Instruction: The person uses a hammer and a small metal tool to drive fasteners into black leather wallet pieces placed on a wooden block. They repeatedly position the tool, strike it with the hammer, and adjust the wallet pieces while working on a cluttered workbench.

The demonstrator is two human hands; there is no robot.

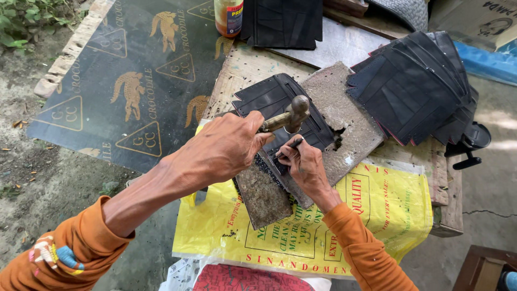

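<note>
My left hand (226,146) is wrapped tight around the handle of a hammer (288,116). The hammer's long side runs from about 8 o'clock, where my fist is, to 2 o'clock, where its round metal head sits. The head hangs just over my other hand.

My right hand (301,164) has its fingers pinched together on a thin dark punch (293,144). I see only its top end, and it leans toward 2 o'clock. Its tip is hidden by my fingers.

Under the punch lies a flat black wallet piece (269,97). It is opened out, and its long side runs from 10 o'clock to 4 o'clock. It rests on a worn, gray board (344,113) full of little holes.

At 2 o'clock from my hands is a fanned stack of black pieces (414,86). At 6 o'clock is a yellow bag (388,210). A bottle (228,16) stands at 12 o'clock. A dark mat (124,75) lies at 10 o'clock on bare dirt. We are outside, with green weeds in the far corner.
</note>
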